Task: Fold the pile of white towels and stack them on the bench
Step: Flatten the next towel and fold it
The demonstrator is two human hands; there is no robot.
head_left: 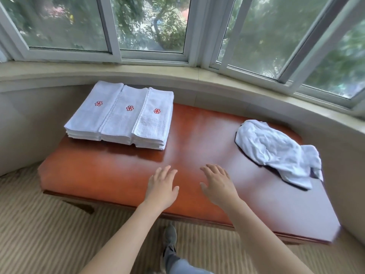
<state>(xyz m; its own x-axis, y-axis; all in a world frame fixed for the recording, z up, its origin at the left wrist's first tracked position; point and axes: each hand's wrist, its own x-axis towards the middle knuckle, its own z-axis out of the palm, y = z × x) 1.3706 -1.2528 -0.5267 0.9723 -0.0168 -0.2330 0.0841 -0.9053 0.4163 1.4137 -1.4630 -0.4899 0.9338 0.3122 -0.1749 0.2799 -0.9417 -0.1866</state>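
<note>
Still to fold: crumpled towel at bench right end, overhanging, liable to slide off if tugged one-handed; left hand and right hand open, empty; folded stacks far left.

Beyond the glass, blurred green trees. White-framed windows above a curved pale sill. Striped beige carpet below, with a grey shoe and grey trouser leg.
</note>
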